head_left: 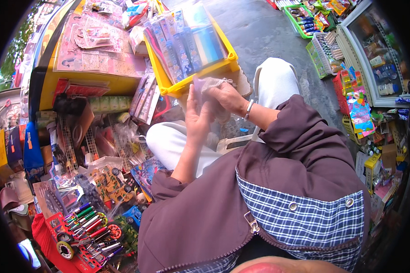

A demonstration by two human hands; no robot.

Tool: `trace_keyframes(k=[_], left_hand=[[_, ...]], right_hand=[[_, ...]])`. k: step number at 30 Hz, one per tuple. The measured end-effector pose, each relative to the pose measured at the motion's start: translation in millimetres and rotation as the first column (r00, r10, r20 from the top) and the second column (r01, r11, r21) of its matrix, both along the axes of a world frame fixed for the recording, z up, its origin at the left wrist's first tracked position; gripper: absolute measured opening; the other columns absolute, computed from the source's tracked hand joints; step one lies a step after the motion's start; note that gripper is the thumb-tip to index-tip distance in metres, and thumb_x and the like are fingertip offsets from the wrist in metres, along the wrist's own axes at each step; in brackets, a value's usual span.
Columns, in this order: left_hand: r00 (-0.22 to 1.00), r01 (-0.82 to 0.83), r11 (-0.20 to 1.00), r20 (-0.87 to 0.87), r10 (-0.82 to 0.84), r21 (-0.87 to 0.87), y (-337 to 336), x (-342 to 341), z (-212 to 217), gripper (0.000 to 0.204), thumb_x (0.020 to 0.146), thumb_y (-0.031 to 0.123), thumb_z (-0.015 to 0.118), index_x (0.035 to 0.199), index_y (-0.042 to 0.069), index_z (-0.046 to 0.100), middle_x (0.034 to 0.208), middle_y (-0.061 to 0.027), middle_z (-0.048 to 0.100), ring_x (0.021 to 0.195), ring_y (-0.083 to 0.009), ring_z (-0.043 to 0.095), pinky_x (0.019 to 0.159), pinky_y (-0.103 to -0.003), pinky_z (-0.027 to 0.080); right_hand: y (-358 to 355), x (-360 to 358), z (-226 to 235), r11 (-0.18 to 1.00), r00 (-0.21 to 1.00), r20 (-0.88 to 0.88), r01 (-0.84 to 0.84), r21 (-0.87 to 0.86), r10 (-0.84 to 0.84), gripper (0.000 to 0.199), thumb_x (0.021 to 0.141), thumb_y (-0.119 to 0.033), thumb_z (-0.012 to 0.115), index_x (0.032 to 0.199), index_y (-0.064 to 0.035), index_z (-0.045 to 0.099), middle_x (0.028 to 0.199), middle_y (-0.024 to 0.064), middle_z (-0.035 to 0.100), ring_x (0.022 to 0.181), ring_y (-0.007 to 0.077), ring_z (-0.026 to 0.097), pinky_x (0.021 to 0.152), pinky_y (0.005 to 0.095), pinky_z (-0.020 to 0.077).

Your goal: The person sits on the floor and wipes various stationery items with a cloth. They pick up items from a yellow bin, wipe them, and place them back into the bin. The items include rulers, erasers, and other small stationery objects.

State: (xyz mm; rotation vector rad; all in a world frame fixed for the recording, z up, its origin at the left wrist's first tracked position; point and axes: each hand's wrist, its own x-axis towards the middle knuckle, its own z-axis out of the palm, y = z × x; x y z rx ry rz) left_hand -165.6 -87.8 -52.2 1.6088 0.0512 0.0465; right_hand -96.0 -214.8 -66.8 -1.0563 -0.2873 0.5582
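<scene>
Working a thin clear plastic bag (210, 86) open between both hands: my left hand (197, 119) is flat against its side, my right hand (228, 98) pinches its crumpled top (bracelet on that wrist). Next, I judge, the mouth needs spreading. Just beyond sits a yellow crate (214, 68) of packaged pens, and toy packs (107, 182) crowd my left knee.
</scene>
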Motion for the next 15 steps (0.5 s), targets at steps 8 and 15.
trace_keyframes(k=[8, 15], left_hand=[[0.991, -0.029, 0.948, -0.134, -0.015, -0.316, 27.0, -11.0, 14.5, 0.045, 0.098, 0.023, 0.046, 0.138, 0.004, 0.037, 0.097, -0.0078, 0.058, 0.063, -0.0075, 0.053, 0.052, -0.022, 0.044], [0.998, -0.012, 0.99, -0.062, 0.003, -0.138, 24.3, -11.7, 7.5, 0.049, 0.094, 0.027, 0.055, 0.135, 0.002, 0.042, 0.096, -0.0039, 0.057, 0.053, -0.0042, 0.048, 0.045, -0.018, 0.039]], right_hand=[[-5.8, -0.1, 14.9, 0.992, 0.98, 0.158, 0.126, -0.024, -0.121, 0.028, 0.089, -0.012, 0.055, 0.115, -0.0027, 0.059, 0.104, 0.0041, 0.063, 0.095, 0.0104, 0.057, 0.083, 0.0275, 0.0472], [-7.6, 6.8, 18.1, 0.982, 0.882, 0.436, 0.188, 0.021, -0.178, 0.025, 0.083, -0.008, 0.06, 0.108, -0.0047, 0.064, 0.101, 0.0072, 0.066, 0.097, 0.016, 0.061, 0.086, 0.0306, 0.0479]])
